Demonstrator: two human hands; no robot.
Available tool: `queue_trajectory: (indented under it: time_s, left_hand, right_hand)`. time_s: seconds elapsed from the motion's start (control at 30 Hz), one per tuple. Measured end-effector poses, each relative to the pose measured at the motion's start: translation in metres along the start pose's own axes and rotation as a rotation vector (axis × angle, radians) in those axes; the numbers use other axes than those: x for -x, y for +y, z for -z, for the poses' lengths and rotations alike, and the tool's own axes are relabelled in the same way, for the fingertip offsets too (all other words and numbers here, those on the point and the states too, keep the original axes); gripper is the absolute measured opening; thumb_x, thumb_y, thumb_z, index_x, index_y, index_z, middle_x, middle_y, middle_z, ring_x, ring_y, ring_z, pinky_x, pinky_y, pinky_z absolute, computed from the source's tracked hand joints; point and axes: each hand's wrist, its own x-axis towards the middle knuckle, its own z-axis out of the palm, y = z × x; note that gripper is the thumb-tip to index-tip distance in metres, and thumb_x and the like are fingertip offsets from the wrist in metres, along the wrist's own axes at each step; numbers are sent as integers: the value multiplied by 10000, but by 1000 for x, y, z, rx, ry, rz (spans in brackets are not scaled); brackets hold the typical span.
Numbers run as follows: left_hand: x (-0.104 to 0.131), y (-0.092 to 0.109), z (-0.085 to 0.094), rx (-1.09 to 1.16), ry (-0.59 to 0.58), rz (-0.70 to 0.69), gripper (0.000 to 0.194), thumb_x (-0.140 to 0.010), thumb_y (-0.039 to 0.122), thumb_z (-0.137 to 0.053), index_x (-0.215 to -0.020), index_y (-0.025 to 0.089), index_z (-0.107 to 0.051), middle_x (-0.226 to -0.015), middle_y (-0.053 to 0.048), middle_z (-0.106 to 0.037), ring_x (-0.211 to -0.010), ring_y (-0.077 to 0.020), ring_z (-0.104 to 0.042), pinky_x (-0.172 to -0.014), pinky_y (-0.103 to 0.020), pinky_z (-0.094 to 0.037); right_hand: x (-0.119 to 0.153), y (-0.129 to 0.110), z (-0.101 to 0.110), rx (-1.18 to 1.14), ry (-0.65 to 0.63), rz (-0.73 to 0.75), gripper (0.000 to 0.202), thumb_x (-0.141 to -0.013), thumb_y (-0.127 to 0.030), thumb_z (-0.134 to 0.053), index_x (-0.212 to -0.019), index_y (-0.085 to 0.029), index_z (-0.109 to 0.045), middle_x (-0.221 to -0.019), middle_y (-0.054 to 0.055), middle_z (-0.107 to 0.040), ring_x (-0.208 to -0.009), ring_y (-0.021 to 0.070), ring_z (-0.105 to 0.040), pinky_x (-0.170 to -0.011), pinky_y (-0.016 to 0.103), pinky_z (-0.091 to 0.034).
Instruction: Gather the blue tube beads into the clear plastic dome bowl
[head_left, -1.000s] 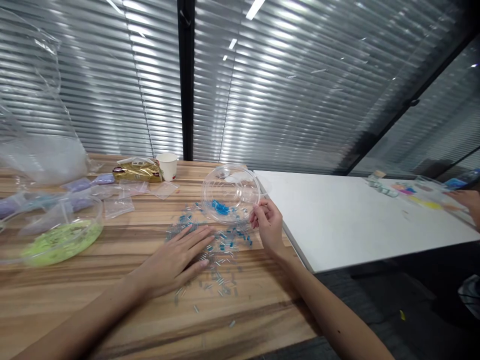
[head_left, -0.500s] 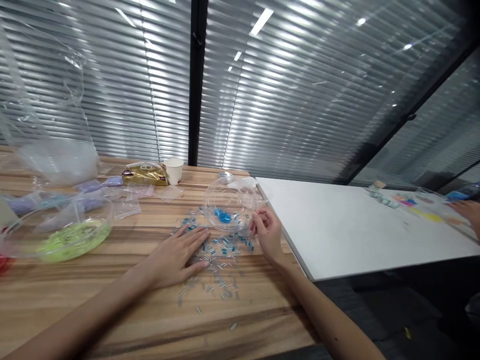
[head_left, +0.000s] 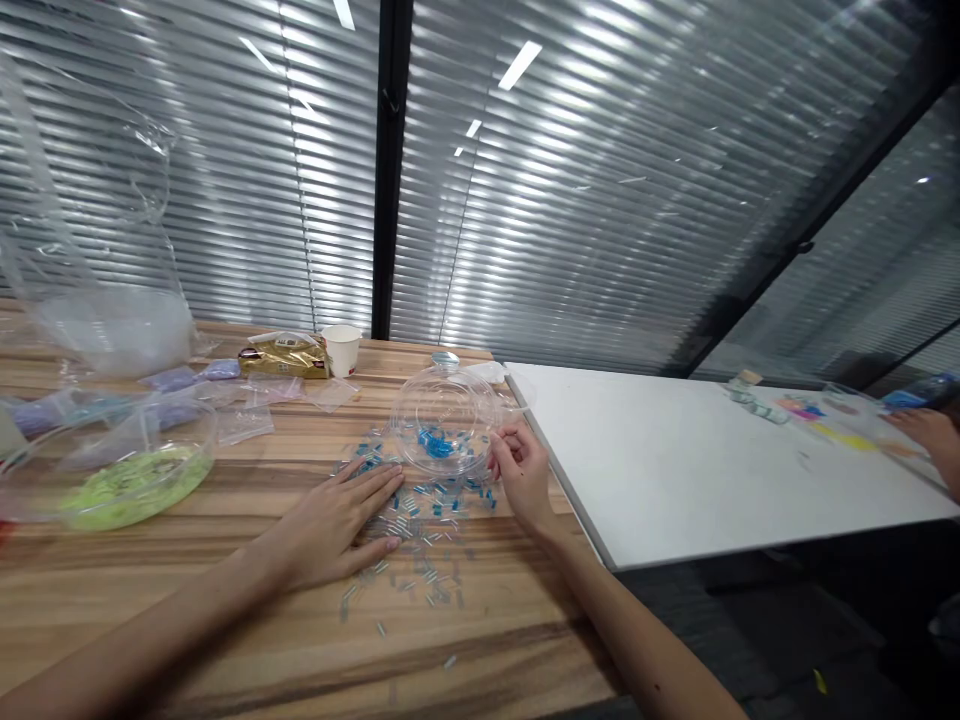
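My left hand (head_left: 345,520) lies flat with its fingers apart on the wood-grain table, at the left side of a scatter of small clear and blue tube-shaped pieces (head_left: 431,572). Just beyond the scatter stands a round clear plastic bowl (head_left: 409,400) with a small heap of bright blue pieces (head_left: 435,443) in it. My right hand (head_left: 523,478) is at the bowl's right near edge, its thumb and fingertips pinched together. Whatever those fingertips hold, if anything, is too small to make out. I cannot tell whether they touch the bowl.
To the left is a clear dish of yellow-green pieces (head_left: 142,485). Behind sit a gold packet (head_left: 283,358), a white paper cup (head_left: 342,350), small plastic bags (head_left: 246,424) and a large clear bag (head_left: 112,320). A white table (head_left: 675,460) adjoins; another person's hand (head_left: 934,435) is there.
The whole view has shifted slightly, so things sit a little lower and farther left. Both hands keep about the same place and pose beside the bowl and the scattered pieces.
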Motion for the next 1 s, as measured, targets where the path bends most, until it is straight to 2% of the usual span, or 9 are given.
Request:
queue_trajectory:
  time_s: [0.43,0.57,0.67,0.87,1.0]
  left_hand:
    - [1,2,6,-11,-82,31,707,-912,589,-365,-1409,85,-354,-1424,-150,-369,-1309,-297,-376,-1115,-474,-272]
    - [-2,3,7,-35,-47,37,689,-901,602,-379,-1398,124,-386,-1404,-137,-407,-1289,-290,-408,-1111,-470,-282]
    - [-4,4,8,-22,-52,39,696,-903,605,-373,-1395,112,-388,-1396,-144,-417,-1286,-292,-413,-1118,-483,-260]
    - [4,1,10,49,-56,56,677,-929,565,-368,-1467,184,-215,-1450,-100,-347,-1330,-252,-352,-1149,-483,-165]
    - [11,-1,10,73,-49,10,649,-943,513,-390,-1479,229,-158,-1477,-72,-293,-1361,-253,-289,-1155,-486,-139]
  right_hand:
    - [-2,-1,1,35,23,25,185,-815,-343,-536,-726,-190,-484,-490,-58,-504,-410,90,-444,-410,200,-355]
    - [0,-2,0,55,8,38,189,-812,-347,-535,-715,-192,-484,-490,-54,-504,-422,92,-453,-412,197,-354]
    - [1,-2,0,57,1,39,187,-815,-337,-535,-708,-193,-482,-488,-54,-500,-421,90,-449,-413,198,-356]
    - [1,-1,2,57,20,18,186,-814,-341,-558,-721,-192,-498,-507,-54,-509,-429,91,-465,-414,198,-372]
    - [2,-1,4,54,64,22,180,-818,-337,-567,-733,-192,-504,-489,-59,-509,-414,91,-461,-405,197,-372]
